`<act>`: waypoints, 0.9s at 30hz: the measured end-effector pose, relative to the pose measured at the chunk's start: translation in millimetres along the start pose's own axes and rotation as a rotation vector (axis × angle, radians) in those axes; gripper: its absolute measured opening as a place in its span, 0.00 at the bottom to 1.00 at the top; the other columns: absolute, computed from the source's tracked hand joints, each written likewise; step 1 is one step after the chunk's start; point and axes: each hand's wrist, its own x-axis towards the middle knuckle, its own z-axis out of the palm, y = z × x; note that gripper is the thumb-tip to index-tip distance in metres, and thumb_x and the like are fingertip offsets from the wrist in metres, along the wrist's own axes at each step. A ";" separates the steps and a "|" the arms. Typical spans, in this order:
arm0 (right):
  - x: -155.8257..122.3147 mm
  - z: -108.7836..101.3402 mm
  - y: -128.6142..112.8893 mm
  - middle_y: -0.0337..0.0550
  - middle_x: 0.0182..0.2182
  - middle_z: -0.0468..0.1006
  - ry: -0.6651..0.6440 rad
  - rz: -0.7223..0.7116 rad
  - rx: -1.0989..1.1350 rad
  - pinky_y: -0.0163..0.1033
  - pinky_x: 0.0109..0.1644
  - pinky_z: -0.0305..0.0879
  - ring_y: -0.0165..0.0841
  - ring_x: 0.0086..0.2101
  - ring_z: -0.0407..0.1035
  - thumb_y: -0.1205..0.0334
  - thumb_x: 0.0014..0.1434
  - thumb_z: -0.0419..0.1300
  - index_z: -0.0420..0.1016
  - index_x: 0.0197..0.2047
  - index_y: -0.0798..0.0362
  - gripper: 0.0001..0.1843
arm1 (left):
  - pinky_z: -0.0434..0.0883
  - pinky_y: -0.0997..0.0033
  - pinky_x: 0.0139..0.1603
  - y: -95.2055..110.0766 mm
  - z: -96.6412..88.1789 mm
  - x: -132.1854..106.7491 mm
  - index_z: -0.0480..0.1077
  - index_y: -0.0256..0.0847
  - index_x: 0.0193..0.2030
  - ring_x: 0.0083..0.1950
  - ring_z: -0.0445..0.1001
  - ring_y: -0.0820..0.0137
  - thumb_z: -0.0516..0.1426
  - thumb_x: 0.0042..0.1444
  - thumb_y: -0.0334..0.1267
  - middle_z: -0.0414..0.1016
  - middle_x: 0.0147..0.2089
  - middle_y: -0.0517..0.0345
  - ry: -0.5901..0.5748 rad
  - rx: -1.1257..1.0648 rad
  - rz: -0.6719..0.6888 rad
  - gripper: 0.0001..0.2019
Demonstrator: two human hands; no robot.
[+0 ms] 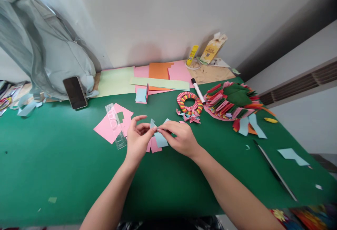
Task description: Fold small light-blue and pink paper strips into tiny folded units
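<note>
Both hands, left [137, 139] and right [179, 137], fingers pinching this blue paper piece [160, 139]; it's probably flimsy, creases easily, so grip the edges.

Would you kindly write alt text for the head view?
Left hand and right hand pinch a light blue paper piece over a green table; a paper ring and phone lie beyond.
</note>
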 end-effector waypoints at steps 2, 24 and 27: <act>0.8 -0.6 -2.0 0.42 0.26 0.74 -0.004 0.059 0.032 0.37 0.30 0.61 0.32 0.26 0.66 0.64 0.66 0.53 0.72 0.32 0.54 0.11 | 0.69 0.75 0.32 -0.2 0.2 -0.5 0.63 0.40 0.45 0.30 0.73 0.72 0.67 0.43 0.37 0.72 0.27 0.61 -0.013 0.002 0.006 0.23; 6.4 -9.1 -4.8 0.40 0.24 0.71 -0.048 0.314 0.274 0.35 0.28 0.60 0.31 0.25 0.64 0.62 0.60 0.57 0.71 0.28 0.55 0.10 | 0.71 0.70 0.40 -3.0 2.5 -0.1 0.73 0.37 0.33 0.36 0.75 0.68 0.66 0.45 0.42 0.75 0.33 0.54 -0.043 -0.039 -0.078 0.12; 6.8 -10.6 -5.4 0.39 0.24 0.70 -0.068 0.314 0.274 0.35 0.28 0.59 0.30 0.24 0.63 0.63 0.58 0.57 0.69 0.27 0.55 0.09 | 0.69 0.74 0.39 -4.8 0.7 0.5 0.74 0.38 0.33 0.36 0.73 0.71 0.66 0.45 0.41 0.74 0.34 0.56 -0.023 -0.027 -0.062 0.11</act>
